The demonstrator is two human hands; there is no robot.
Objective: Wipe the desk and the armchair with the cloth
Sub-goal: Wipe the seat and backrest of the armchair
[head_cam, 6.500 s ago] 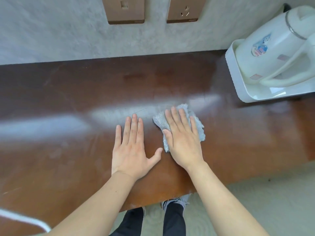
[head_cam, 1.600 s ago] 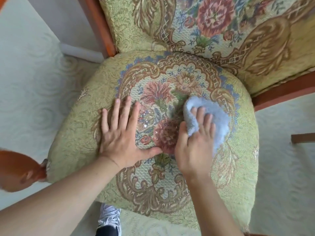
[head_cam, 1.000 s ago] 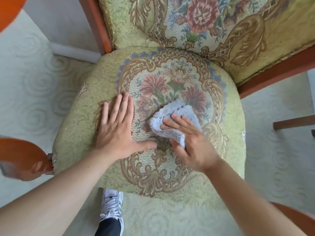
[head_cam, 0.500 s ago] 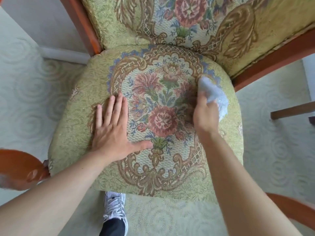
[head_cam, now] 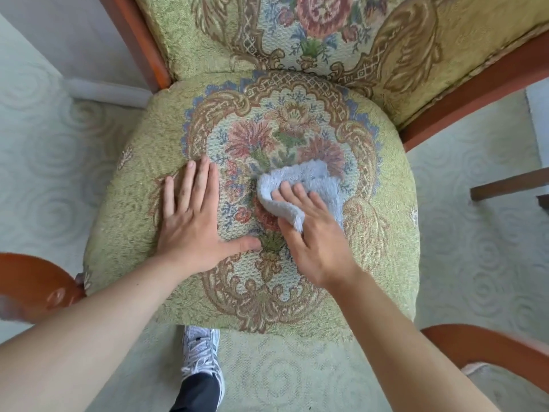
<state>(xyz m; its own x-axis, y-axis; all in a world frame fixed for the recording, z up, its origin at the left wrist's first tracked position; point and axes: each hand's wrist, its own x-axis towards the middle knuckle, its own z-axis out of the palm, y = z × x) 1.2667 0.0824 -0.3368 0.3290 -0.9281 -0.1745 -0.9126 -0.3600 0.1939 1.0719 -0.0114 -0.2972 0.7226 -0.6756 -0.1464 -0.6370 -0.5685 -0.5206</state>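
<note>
The armchair's seat cushion (head_cam: 148, 162) is green with a woven floral pattern and fills the middle of the view. A light blue cloth (head_cam: 315, 182) lies crumpled on the centre of the seat. My right hand (head_cam: 315, 242) presses on it, fingers over the cloth and one edge folded up across the thumb side. My left hand (head_cam: 193, 221) rests flat on the seat just left of the cloth, fingers spread, holding nothing. The desk is out of view.
The upholstered backrest (head_cam: 326, 34) rises behind the seat between reddish wooden frame posts (head_cam: 139, 43). Wooden armrests (head_cam: 35, 281) curve in at lower left and lower right. Pale patterned carpet (head_cam: 475, 233) surrounds the chair. My shoe (head_cam: 202, 352) stands below the seat's front edge.
Earlier I was wiping the desk; I am now at the armchair. In the last half second my right hand swept the cloth from the seat's right rear edge back to the centre.
</note>
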